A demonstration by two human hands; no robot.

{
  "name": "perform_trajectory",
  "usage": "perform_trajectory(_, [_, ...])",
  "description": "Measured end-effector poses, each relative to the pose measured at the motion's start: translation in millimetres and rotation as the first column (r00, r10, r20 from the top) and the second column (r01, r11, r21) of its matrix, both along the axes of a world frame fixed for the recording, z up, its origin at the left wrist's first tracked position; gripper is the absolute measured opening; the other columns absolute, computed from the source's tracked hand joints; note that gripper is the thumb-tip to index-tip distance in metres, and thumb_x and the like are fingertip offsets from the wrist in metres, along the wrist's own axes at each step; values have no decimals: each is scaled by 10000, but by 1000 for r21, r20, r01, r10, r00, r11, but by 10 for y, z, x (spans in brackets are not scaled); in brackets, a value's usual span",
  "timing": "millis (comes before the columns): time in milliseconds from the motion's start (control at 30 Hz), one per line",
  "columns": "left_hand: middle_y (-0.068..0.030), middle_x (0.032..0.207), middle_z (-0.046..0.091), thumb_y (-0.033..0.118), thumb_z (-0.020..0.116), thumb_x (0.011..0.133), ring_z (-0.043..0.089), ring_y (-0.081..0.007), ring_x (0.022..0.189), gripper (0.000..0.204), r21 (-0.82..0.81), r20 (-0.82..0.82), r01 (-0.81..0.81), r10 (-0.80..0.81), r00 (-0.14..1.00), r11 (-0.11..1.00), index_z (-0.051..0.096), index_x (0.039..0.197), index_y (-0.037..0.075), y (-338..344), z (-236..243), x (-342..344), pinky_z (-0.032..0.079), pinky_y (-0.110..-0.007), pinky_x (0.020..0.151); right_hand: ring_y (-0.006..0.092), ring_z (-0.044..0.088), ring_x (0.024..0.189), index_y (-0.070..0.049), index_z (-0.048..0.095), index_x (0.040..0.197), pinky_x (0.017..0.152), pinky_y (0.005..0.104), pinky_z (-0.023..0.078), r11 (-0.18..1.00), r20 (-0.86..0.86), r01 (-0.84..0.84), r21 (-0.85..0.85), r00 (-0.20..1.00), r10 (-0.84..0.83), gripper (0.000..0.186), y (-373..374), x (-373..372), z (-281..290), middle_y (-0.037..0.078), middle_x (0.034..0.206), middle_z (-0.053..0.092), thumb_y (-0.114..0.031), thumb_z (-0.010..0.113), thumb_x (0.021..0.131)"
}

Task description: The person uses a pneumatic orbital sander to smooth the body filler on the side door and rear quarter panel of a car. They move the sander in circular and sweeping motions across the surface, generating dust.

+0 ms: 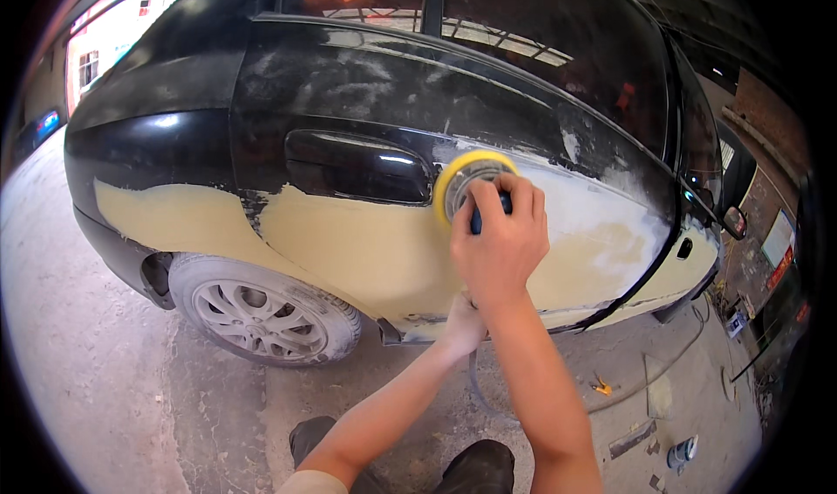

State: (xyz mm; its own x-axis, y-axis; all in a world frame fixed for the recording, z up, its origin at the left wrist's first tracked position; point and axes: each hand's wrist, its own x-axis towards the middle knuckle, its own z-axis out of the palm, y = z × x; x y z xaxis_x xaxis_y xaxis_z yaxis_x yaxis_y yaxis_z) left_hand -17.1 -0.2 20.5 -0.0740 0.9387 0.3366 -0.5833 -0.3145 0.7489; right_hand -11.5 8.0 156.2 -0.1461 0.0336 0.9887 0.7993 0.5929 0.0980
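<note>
My right hand (499, 241) is wrapped over the top of a round sander (455, 189) with a yellow-edged pad and a dark blue body. The pad meets the side of a black car (323, 84), just right of the door handle recess (362, 164). Below it, my left hand (465, 322) is closed around the sander's hose (475, 376), its fingers partly hidden behind my right wrist. Cream filler (349, 241) covers the lower door and the rear wheel arch. To the right of the sander lies a whitish, dusty sanded patch (567, 206).
The car's dusty rear wheel (261, 315) stands at lower left. The hose runs right over the concrete floor (218, 415). A small orange-yellow item (602, 387), a flat strip (633, 439) and a can (682, 453) lie there. A side mirror (735, 223) juts out at far right.
</note>
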Motion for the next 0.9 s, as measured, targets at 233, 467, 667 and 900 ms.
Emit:
perform_trajectory(233, [28,708,638,89,654,982,519,-29,595,199,3,-32,12,-11,999,1000,644,787,49,33,-136,25,350,-248,487,289,626,917,-144,690,887,727,395,529,1000,16,16,-21,1000,-16,223,-9,16,-84,61,973,625,-32,755,706])
perform_trajectory(467, [34,653,610,66,669,965,508,-36,547,189,-5,37,4,-3,999,1000,662,776,58,131,-13,35,332,-246,460,288,628,916,-140,688,882,727,400,529,999,9,-5,37,1000,5,213,34,-37,143,58,971,624,-38,758,709])
perform_trajectory(667, [37,651,609,45,679,949,523,-41,551,164,33,55,-12,10,998,999,672,787,61,84,-97,98,337,-247,457,288,629,915,-144,693,885,736,397,526,999,29,29,-25,999,-29,221,18,66,-26,57,979,626,-39,758,702])
perform_trajectory(900, [-7,813,676,67,652,969,595,-61,677,47,56,-59,-10,14,998,998,672,966,25,122,-29,40,456,-256,544,296,624,906,-141,689,886,735,413,523,1000,-7,-13,10,1000,14,207,37,35,108,61,983,624,-30,749,720])
